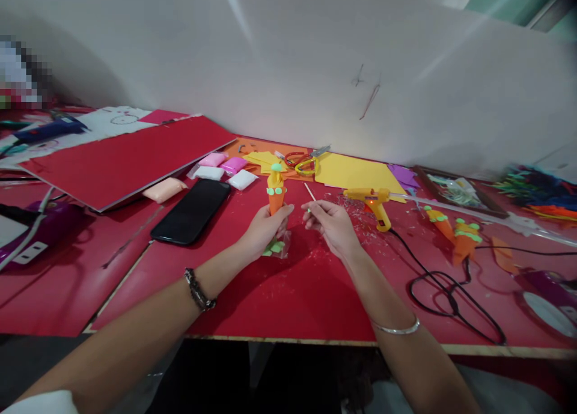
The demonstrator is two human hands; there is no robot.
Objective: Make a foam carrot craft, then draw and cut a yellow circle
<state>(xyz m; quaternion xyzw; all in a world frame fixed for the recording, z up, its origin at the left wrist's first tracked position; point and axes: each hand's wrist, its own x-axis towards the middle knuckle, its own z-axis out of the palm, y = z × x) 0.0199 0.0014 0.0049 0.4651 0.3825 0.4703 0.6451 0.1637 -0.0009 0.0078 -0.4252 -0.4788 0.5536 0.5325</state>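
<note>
So the little orange cone (276, 202) with the yellow top and pale green dots is upright in the left hand (265, 229), poking up above the thumb and fingers. It's to the left of the right hand (334, 225), with a strip of red table (288, 306) between the two hands.

The cone's lower end is hidden by the left hand, and the clear bag (276, 247) of green pieces just below is partly covered too — can't tell if the fingers touch it. The fuzzy patch at the far left edge is pixelated, and the white dish (547, 313) at the right is hard to make out.

Left hand is closed around the cone, thumb across the front. Right hand is in a narrow pinch, a thin stick (309, 191) slanting up out of the fingertips — plus a tiny green bit (309, 211) there, too small to identify. The yellow glue gun (373, 202) sits right of that hand, black phone (192, 211) left of the other, and two similar cones (466, 241) lie farther right.
</note>
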